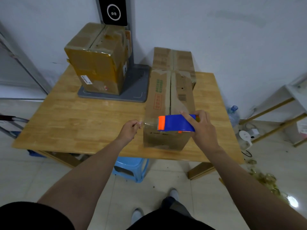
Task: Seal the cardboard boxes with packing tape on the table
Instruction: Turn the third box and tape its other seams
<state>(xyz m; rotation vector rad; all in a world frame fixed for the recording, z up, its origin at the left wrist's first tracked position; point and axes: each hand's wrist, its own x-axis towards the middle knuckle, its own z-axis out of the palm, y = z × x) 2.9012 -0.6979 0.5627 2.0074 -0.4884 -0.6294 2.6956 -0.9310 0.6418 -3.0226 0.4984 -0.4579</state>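
Wooden table (83, 117) on tiled floor (166, 180), right hand (201, 128) gripping tape dispenser (176, 122) (blue, orange), left hand (130, 130) pinching tape (150, 122)

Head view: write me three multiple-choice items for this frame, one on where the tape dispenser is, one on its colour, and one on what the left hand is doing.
1. Where is the tape dispenser?
A. On the blue stool
B. At the near end of the long cardboard box
C. On the grey stand base

2. What colour is its body?
A. Blue with an orange end
B. Green
C. Black

3. What is the left hand doing?
A. Lying flat on the table
B. Lifting a flap
C. Pinching the pulled-out clear tape

Answers:
1 B: the right hand holds it at that box's near end.
2 A: the shell is blue, with orange at its left end.
3 C: its fingers close on the strip's free end, left of the box.
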